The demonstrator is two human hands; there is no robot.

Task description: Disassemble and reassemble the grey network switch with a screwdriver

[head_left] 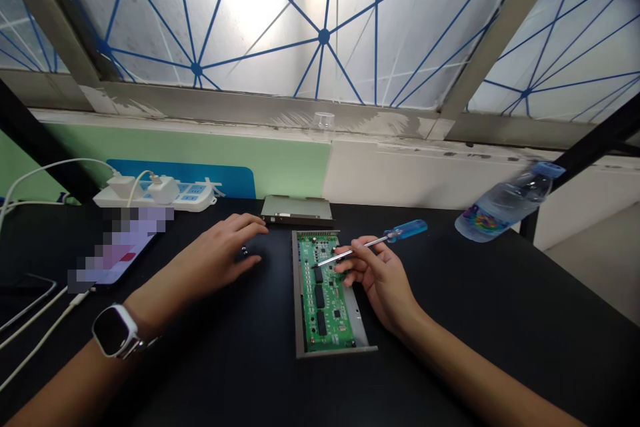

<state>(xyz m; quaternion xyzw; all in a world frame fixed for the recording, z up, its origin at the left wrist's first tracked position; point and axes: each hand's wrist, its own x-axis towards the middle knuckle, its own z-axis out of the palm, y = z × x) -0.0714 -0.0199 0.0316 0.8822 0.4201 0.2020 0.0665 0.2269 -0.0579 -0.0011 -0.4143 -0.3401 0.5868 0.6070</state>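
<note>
My right grip [375,283] is closed around a screwdriver [370,245], its blue handle pointing up and right, its long shaft slanting down-left with the tip over a green circuit board [323,300]. The board lies lengthwise in an open metal case [299,300] on the tabletop [450,327]. My left grip [215,257] rests open, empty, just beside small screws [245,250].
</note>
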